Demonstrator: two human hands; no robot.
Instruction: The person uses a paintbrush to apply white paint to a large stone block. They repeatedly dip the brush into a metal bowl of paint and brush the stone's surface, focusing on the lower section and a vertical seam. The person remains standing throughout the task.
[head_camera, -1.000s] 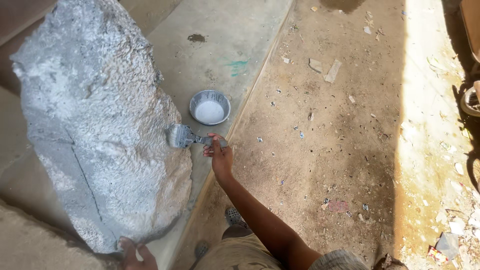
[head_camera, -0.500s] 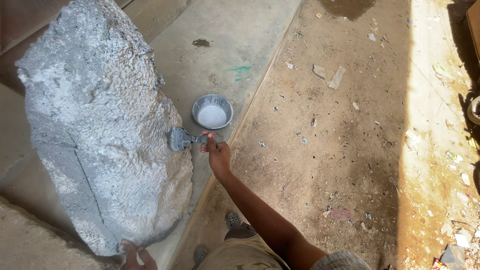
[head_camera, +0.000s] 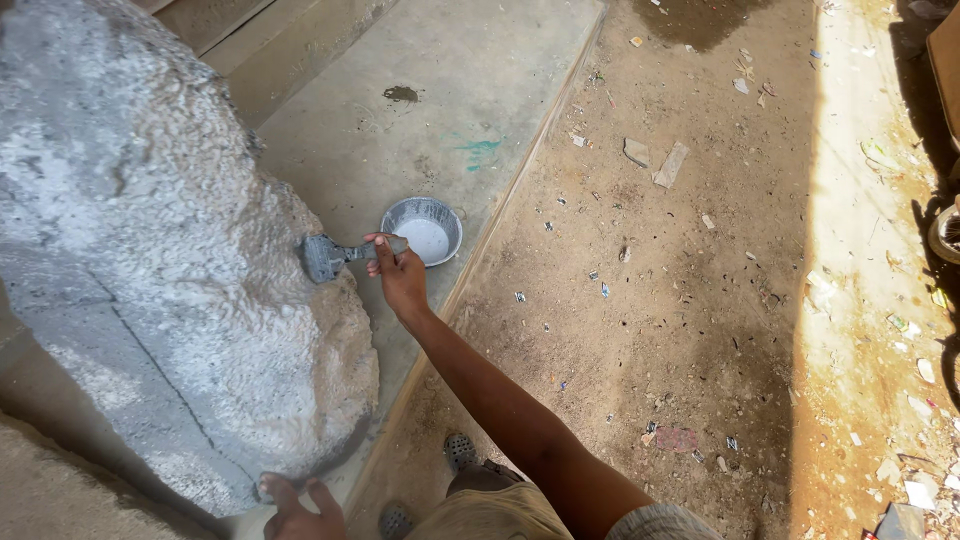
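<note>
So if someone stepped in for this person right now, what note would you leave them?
Right hand: holds a paintbrush, bristles against the big rough rock.
Left hand: fingers rest at the rock's base.
Metal bowl of white paint sits on the concrete slab, just beyond the brush.
Done: most of the rock's facing side looks whitened.
Left: a bare brownish patch on the rock's right edge below the brush; coverage looks thin and patchy in places.

rock: rough, pitted, matt, coated whitish-grey | brush: bristles caked in grey paint | bowl: dull metal, white paint-smeared | slab: smooth matt concrete | ground: loose, gritty dirt
</note>
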